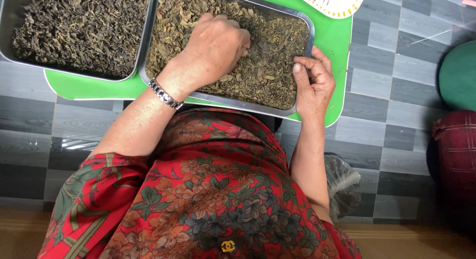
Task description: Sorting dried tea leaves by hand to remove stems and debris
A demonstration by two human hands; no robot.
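1. Left hand [215,50] grip: fingers curled down into the dried tea leaves [267,65] in the right-hand steel tray [248,104]. Fingertips are buried, so I can't tell whether it's clamped on a pinch of leaves or just raking. Metal watch band [166,94] on that wrist.
2. Right hand [313,83] grip: at the tray's near right corner, thumb and fingers loosely drawn together over the rim, nothing visibly held. Looks like it's steadying the tray, but whether it clamps the rim I can't tell.
3. Head view, layout: that tray sits on a green board [337,45] on the grey tiled floor [386,115]. Its leaves are olive-brown and loose, and fill the tray edge to edge.
4. A second steel tray [141,45] sits touching it on the left, holding darker leaves [79,26], with no hand near it.
5. Also in view: yellow-edged white item [332,3] at the top, clear plastic bag [342,184] on the floor by the right elbow, and a red floral garment [213,199] in the foreground.
6. Judgement on doing the sorting well: keep the left fingers shallow and spread, sweeping thin layers so odd bits show. Keep the right hand pinning the corner so the tray doesn't slide on the board. Keep strokes off the shared edge so leaves don't spill into the dark batch.
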